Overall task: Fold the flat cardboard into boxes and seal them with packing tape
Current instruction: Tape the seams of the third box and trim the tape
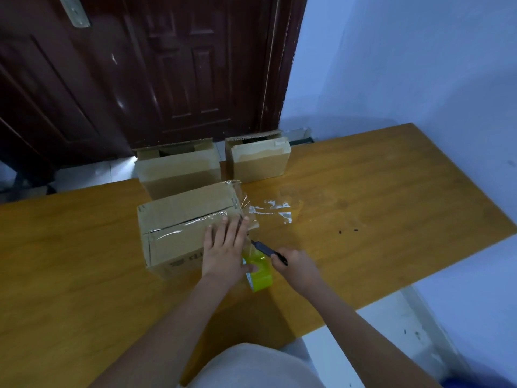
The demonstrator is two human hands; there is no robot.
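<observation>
1. A closed brown cardboard box (184, 228) sits on the orange-brown wooden table (377, 191), a little left of the frame's centre, with a strip of clear packing tape (195, 221) running along its top seam.
2. The left hand (225, 245) lies palm down on the right part of the box top, fingers straight and slightly spread, pressing on the tape near the box's right edge.
3. The left thumb hooks down toward a roll of yellow-tinted packing tape (258, 271), which stands just right of the box at the table's near side; whether the thumb grips the roll cannot be told.
4. The right hand (296, 266) is just right of the roll, its fingers curled round the handle of a dark utility knife (268, 251).
5. The knife points up and left, with its tip at the stretch of tape between the box's right edge and the roll.
6. Loose clear tape scraps (275, 210) lie crinkled on the table right of the box.
7. Two more taped brown cardboard boxes stand at the table's far edge, one larger (179, 169) behind the near box, one smaller (258, 161) to its right.
8. A dark red-brown panelled door (167, 65) fills the upper left of the frame, and a pale blue wall (405, 57) fills the upper right.
</observation>
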